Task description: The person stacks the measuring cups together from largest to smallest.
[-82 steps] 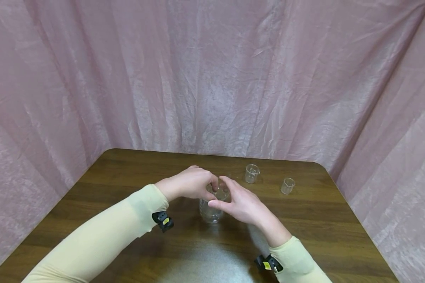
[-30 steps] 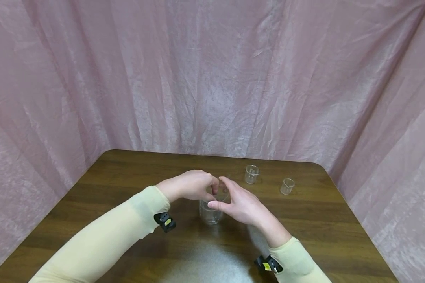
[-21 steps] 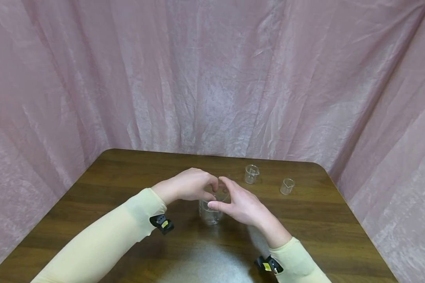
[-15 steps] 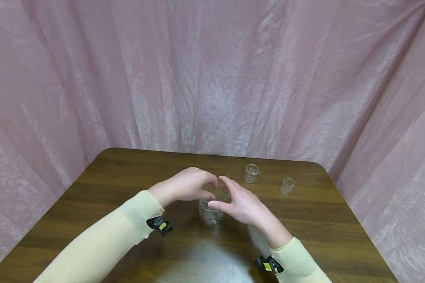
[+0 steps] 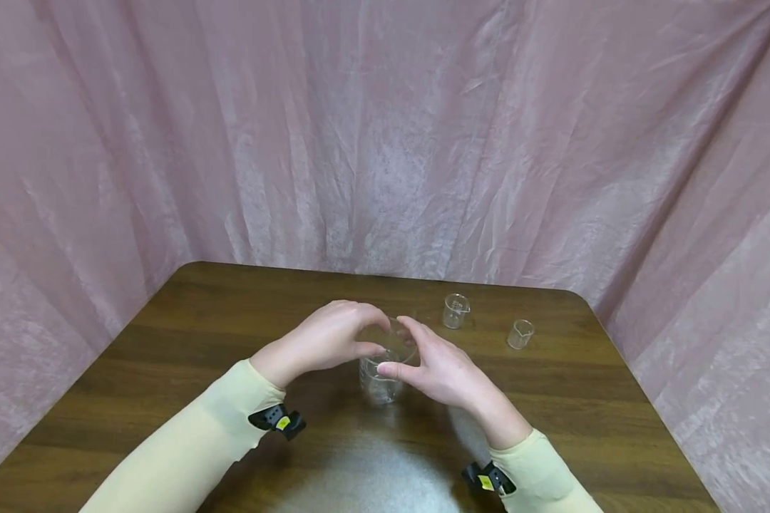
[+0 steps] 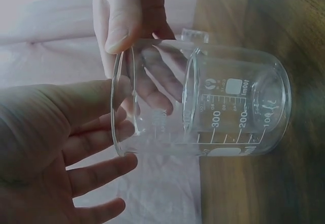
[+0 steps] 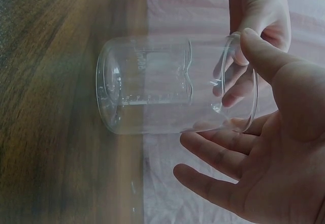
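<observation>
A large clear glass beaker [image 6: 175,142] with white graduations stands on the table, with a smaller 100 ml beaker [image 6: 223,109] inside it. In the head view both beakers are partly covered by the hands. My right hand [image 5: 445,367] holds the large beaker near its rim, thumb on the near side and fingers round the far side. At the left of the rim is my left hand [image 5: 330,335], its thumb and fingers spread apart, holding nothing. Its fingertips are close to the rim; whether they touch the glass is hard to tell.
Two small glass beakers stand towards the back right: one beaker [image 5: 455,313] behind my right hand, and a smaller beaker [image 5: 520,335] farther right. The brown wooden table [image 5: 584,406] has rounded back corners. Pink curtains [image 5: 385,142] hang behind it.
My left hand has drawn back slightly to the left, and the gap between its thumb and fingers has widened. My right hand and the large beaker have stayed in place.
</observation>
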`<act>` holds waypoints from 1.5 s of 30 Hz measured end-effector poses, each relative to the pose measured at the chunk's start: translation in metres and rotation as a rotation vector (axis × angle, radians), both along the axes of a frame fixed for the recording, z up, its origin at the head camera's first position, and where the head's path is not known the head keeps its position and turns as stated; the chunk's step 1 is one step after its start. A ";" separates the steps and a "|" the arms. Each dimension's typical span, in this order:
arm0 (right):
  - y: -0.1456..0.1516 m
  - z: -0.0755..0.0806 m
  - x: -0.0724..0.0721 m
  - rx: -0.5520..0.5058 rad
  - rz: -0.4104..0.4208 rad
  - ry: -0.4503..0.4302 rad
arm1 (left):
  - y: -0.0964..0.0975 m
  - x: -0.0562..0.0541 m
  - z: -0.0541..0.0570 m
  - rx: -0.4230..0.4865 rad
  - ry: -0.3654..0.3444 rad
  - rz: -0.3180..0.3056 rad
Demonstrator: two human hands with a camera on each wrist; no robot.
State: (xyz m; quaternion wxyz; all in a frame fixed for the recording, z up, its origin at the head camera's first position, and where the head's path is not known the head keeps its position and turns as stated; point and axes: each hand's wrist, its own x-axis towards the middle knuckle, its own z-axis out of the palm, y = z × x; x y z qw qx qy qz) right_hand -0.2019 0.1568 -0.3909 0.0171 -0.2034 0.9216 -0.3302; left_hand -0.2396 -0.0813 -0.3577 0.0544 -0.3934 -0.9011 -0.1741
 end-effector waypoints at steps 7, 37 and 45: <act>0.002 0.002 0.003 0.000 0.001 -0.008 | -0.003 0.008 -0.003 0.070 0.000 0.020; 0.017 0.007 0.007 -0.018 0.047 -0.066 | -0.012 0.026 -0.029 0.151 -0.220 0.060; 0.021 0.010 0.008 -0.027 0.083 -0.081 | -0.012 0.027 -0.033 0.178 -0.249 0.059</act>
